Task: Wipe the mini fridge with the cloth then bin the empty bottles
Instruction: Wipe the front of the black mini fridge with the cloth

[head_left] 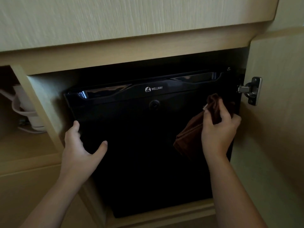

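Pale wood-grain cabinet (115, 20) | glossy black mini fridge (148, 145) | right hand (218, 132) clutching brown cloth (189, 135) | left hand (80, 150) spread

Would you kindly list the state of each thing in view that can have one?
mini fridge: door shut.
cabinet door: swung open.
cloth: bunched, gripped against the fridge front.
right hand: closed on the cloth.
left hand: open, at the fridge's left edge.

Pale wooden cabinet (148, 51) filling the frame; black mini fridge (148, 145) set in its central recess.
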